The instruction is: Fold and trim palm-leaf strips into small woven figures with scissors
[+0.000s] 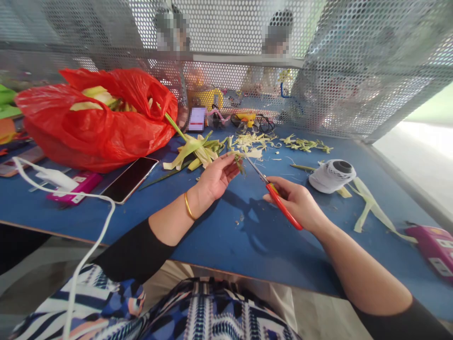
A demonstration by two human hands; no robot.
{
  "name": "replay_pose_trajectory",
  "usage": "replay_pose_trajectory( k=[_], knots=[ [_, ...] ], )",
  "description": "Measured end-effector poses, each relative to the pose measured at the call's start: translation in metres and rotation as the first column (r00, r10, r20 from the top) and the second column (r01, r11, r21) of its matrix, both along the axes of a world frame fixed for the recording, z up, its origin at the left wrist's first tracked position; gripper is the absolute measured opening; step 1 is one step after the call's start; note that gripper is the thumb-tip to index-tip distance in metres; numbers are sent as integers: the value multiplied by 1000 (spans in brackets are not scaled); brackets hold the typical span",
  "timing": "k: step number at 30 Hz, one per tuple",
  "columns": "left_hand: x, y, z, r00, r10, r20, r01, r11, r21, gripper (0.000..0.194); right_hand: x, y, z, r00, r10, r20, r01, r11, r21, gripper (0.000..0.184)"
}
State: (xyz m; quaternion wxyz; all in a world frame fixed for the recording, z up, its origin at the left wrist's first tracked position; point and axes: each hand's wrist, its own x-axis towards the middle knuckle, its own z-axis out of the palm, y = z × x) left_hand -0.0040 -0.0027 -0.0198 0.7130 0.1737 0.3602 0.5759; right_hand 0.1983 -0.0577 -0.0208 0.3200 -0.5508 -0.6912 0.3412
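My left hand (pixel 221 175) pinches a small piece of pale green plant leaf (pixel 239 163) between thumb and fingers, above the blue table. In my right hand (pixel 295 198) is a pair of scissors (pixel 279 200) with red handles. The blades point up and left, their tips at the leaf piece; whether they touch it I cannot tell. Just beyond my hands lie cut leaf scraps (pixel 253 140) and a heap of longer leaf strips (pixel 198 150). A spool of white thread (pixel 331 176) stands to the right of the scissors.
A red plastic bag (pixel 106 137) holding leaves fills the back left. Nearer are a dark phone (pixel 130 180), a purple power strip (pixel 76 188) and a white cable (pixel 94 243). Braided green pieces (pixel 306 144) lie back right. A perforated metal screen (pixel 226 33) bounds the table's far side, with people behind.
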Motion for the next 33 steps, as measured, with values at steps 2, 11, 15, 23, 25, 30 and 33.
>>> replay_pose_trajectory(
  k=[2, 11, 15, 23, 25, 30, 33],
  knots=[
    [-1, 1, 0, 1000, 4, -1, -4, 1000, 4, 15, 1, 0, 0, 1000, 11, -5, -11, 1000, -6, 66],
    [-2, 2, 1, 998, 14, -53, -12, 999, 49, 15, 5, 0, -1, 1000, 2, 19, -2, 1000, 15, 68],
    [-3, 3, 1, 993, 30, -114, -16, 992, 129, 16, 5, 0, 4, 997, 10, 71, -14, 998, 55, 67],
    [-6, 6, 0, 982, 60, -179, -22, 978, 205, 15, 6, -1, 9, 990, 21, 141, -37, 993, 113, 59],
    [-6, 6, 0, 983, 61, -176, -24, 978, 207, 14, 6, -1, 9, 990, 21, 142, -37, 993, 112, 61],
    [-6, 6, -1, 985, 61, -160, -28, 979, 202, 14, 5, -2, 10, 990, 17, 140, -31, 995, 98, 64],
    [-5, 5, 0, 990, 57, -126, -34, 984, 173, 15, 3, -3, 12, 989, 20, 148, -36, 994, 102, 63]
  ],
)
